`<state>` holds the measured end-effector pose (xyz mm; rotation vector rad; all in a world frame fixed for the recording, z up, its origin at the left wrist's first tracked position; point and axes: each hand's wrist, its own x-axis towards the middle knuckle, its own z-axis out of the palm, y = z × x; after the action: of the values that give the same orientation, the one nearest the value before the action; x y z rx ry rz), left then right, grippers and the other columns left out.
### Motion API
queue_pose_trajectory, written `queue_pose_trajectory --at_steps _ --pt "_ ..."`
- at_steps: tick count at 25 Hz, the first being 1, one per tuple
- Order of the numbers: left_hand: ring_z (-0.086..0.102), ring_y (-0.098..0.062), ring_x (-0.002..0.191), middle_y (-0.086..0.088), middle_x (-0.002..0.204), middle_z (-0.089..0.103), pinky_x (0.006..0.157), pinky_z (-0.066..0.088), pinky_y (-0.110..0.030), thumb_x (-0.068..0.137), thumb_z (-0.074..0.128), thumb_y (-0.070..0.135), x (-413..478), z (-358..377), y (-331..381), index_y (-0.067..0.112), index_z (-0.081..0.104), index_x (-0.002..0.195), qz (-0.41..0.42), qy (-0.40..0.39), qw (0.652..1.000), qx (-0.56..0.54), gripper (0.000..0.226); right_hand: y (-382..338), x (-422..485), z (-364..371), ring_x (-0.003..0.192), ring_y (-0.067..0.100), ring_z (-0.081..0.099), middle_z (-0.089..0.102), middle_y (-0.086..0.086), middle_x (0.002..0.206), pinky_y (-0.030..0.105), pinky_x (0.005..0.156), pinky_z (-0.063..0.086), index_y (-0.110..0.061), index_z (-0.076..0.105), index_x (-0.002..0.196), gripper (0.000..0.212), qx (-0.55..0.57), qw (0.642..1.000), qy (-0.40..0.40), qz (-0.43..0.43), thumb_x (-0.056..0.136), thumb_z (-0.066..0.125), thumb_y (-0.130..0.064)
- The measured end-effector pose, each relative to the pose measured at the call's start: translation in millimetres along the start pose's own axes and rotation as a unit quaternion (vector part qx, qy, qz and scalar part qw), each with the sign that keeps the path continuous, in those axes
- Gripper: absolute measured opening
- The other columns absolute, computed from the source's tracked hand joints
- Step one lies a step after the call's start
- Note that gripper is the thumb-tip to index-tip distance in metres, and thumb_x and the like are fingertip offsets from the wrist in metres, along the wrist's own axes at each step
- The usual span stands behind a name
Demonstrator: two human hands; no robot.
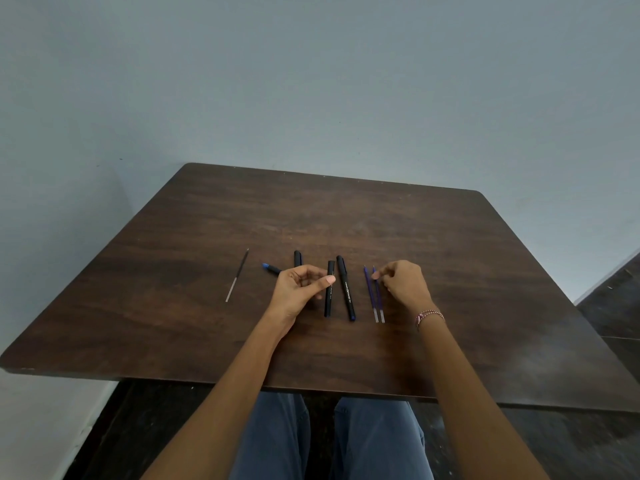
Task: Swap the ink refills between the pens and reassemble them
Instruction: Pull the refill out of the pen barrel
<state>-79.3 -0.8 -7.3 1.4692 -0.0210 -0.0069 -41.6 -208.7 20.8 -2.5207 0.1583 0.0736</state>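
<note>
Now right hand (405, 285) pinches blue refill (379, 296), tip pointing away; left hand (297, 289) grip unclear.

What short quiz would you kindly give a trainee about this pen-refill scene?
1. How many blue refills lie beside the right hand?
2. True or false: the dark refill lies at the far right of the row.
3. Which wrist wears the bracelet: A left, B right?
Key: 1 two; 2 false, it lies far left; 3 B.
</note>
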Motion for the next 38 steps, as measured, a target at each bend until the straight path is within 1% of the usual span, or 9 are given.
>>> queue_pose_trajectory --at_steps 4,10,13,16,19,22,24,30,38 --pt "0.062 -0.004 0.065 0.001 0.076 0.069 0.057 0.05 -0.017 0.075 0.075 0.01 -2 0 1 0.01 0.069 0.084 0.003 0.002 1.0 0.004 0.011 -1 0 3 0.075 0.009 0.054 0.062 0.002 0.089 0.019 0.069 0.042 -0.006 0.068 0.095 0.013 -0.003 1.0 0.003 -0.005 0.091 0.059 -0.015" --pt "0.06 0.0 0.058 0.002 0.072 0.068 0.057 0.049 -0.015 0.075 0.075 0.009 -5 3 4 0.008 0.069 0.084 0.002 0.005 1.0 0.013 0.011 -1 0 2 0.092 0.015 0.063 0.069 0.003 0.095 0.026 0.086 0.049 -0.016 0.061 0.073 0.014 -0.007 0.999 0.02 0.029 0.083 0.069 -0.01" --pt "0.06 -0.001 0.058 0.004 0.069 0.068 0.057 0.049 -0.015 0.075 0.075 0.01 -6 3 5 0.009 0.07 0.084 0.006 0.006 1.0 0.014 0.011 -2 -4 -1 0.091 0.016 0.063 0.066 0.0 0.087 0.03 0.089 0.05 -0.02 0.059 0.067 0.023 -0.011 0.999 0.044 0.02 0.082 0.068 -0.005" --pt "0.061 -0.002 0.059 0.003 0.07 0.068 0.059 0.05 -0.015 0.075 0.075 0.01 -6 3 5 0.008 0.07 0.085 0.008 0.002 1.0 0.019 0.012 -1 -1 -4 0.089 0.017 0.063 0.066 0.003 0.089 0.025 0.084 0.048 -0.016 0.066 0.078 0.011 0.008 0.998 0.052 0.03 0.076 0.071 -0.006" --pt "0.06 -0.002 0.057 0.004 0.066 0.067 0.059 0.05 -0.014 0.075 0.075 0.01 -7 4 7 0.009 0.07 0.084 0.009 -0.003 1.0 0.023 0.011 4 6 -17 0.079 0.014 0.067 0.071 0.004 0.082 0.029 0.086 0.054 -0.014 0.072 0.086 0.016 0.101 0.991 0.069 0.058 0.07 0.075 -0.013" --pt "0.059 -0.001 0.056 0.005 0.064 0.066 0.059 0.05 -0.013 0.075 0.075 0.01 -8 3 8 0.011 0.07 0.083 0.009 -0.004 1.0 0.027 0.009 -1 8 -30 0.049 0.001 0.056 0.063 -0.001 0.061 0.015 0.059 0.051 -0.003 0.072 0.098 0.021 0.278 0.956 0.065 0.062 0.078 0.07 -0.007" --pt "0.059 -0.002 0.057 0.004 0.066 0.066 0.06 0.05 -0.014 0.075 0.075 0.011 -8 3 8 0.012 0.071 0.084 0.011 -0.009 0.999 0.03 0.01 -12 4 -36 0.045 0.002 0.05 0.06 0.0 0.06 0.013 0.051 0.046 0.004 0.068 0.101 0.02 0.398 0.915 0.029 0.066 0.082 0.065 0.0" --pt "0.06 -0.003 0.059 0.005 0.066 0.067 0.061 0.05 -0.015 0.074 0.076 0.012 -8 3 8 0.013 0.071 0.084 0.012 -0.014 0.999 0.042 0.011 -49 -9 -32 0.052 0.003 0.057 0.066 0.0 0.068 0.014 0.057 0.052 -0.005 0.069 0.088 0.009 0.553 0.832 0.01 0.039 0.083 0.065 0.002" --pt "0.059 -0.004 0.058 0.002 0.069 0.068 0.062 0.052 -0.017 0.075 0.075 0.01 -9 1 6 0.011 0.071 0.086 0.007 -0.03 0.999 0.045 0.012 -68 -14 -24 0.065 0.008 0.062 0.066 0.002 0.077 0.017 0.067 0.056 -0.007 0.068 0.087 0.008 0.57 0.817 0.087 0.01 0.083 0.066 0.0"
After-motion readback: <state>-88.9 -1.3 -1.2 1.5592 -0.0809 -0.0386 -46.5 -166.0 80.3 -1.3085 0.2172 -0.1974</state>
